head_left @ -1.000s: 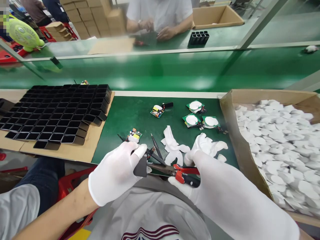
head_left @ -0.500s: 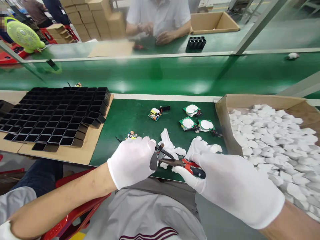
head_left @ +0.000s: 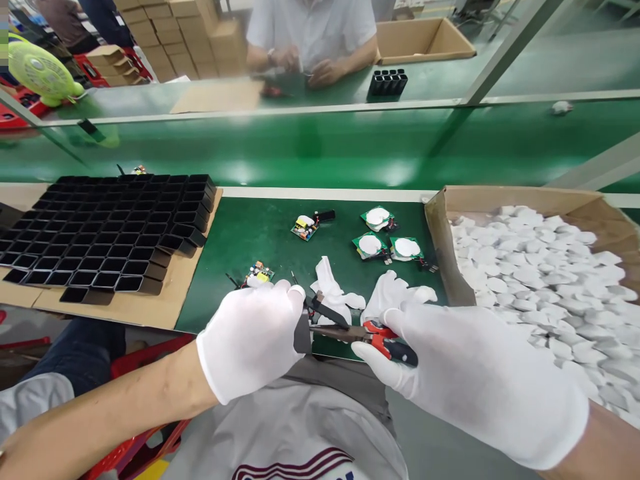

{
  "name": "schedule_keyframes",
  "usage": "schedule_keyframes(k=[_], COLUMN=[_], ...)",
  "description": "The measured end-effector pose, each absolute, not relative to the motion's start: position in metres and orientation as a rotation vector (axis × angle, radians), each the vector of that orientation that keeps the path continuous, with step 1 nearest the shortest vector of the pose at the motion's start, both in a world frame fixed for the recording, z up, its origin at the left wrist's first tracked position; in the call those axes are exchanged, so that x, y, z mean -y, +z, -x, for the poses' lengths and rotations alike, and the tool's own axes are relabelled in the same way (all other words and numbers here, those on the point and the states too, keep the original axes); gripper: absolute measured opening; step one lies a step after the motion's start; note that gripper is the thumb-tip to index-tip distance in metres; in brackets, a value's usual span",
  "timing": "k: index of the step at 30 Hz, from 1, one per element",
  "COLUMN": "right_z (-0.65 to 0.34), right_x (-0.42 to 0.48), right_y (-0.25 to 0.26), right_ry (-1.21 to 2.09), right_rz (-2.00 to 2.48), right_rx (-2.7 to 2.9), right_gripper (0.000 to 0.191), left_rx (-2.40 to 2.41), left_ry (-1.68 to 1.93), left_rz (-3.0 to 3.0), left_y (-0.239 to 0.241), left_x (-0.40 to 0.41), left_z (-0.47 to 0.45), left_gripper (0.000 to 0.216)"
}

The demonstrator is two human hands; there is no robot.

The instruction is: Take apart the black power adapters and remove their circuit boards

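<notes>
Shifted rightward since a second ago, your white-gloved left hand (head_left: 253, 340) grips a black box-shaped case (head_left: 303, 335); your white-gloved right hand (head_left: 465, 373) clasps red-and-black-handled metal pliers (head_left: 381, 345).

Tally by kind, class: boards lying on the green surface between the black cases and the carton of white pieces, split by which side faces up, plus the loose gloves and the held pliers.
Boards with white disc up: 3
Boards with components up: 2
Loose white gloves: 2
Pliers in right hand: 1
Total: 8
</notes>
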State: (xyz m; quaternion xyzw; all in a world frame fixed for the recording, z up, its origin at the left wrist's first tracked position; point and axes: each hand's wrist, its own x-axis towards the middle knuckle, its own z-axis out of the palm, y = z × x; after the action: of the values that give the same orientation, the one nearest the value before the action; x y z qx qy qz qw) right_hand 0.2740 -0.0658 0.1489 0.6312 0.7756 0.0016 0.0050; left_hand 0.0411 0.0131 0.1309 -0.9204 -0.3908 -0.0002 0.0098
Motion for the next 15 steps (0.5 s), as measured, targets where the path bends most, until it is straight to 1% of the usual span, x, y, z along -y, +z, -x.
schedule_keyframes(k=[4, 7, 9, 11, 14, 15], right_z=[-0.270, -0.261, -0.255, -0.251, -0.248, -0.248], right_x=[0.064, 0.060, 0.059, 0.062, 0.077, 0.085], right_y=[0.154, 0.156, 0.156, 0.157, 0.160, 0.161], right_ry=[-0.022, 0.117, 0.246, 0.299, 0.131, 0.046], right_rz=[-1.929, -1.938, -1.931, -1.928, -1.996, -2.013], right_rx=[-2.451, -2.418, -2.421, -2.433, -2.430, -2.442], right_gripper=[0.040, 0.040, 0.038, 0.035, 0.027, 0.029], left_rx=[1.241, 1.286, 1.317, 1.350, 1.364, 1.365], left_ry=[-0.031, -0.159, -0.238, -0.254, -0.115, -0.050], left_rz=[2.846, 2.770, 2.760, 2.801, 2.907, 2.939], left_y=[0.132, 0.126, 0.121, 0.118, 0.126, 0.132], left_x=[-0.010, -0.012, -0.013, -0.011, 0.001, 0.009], left_z=[-0.037, -0.040, -0.044, -0.047, -0.044, -0.041], left_gripper=[0.008, 0.010, 0.008, 0.012, 0.011, 0.010])
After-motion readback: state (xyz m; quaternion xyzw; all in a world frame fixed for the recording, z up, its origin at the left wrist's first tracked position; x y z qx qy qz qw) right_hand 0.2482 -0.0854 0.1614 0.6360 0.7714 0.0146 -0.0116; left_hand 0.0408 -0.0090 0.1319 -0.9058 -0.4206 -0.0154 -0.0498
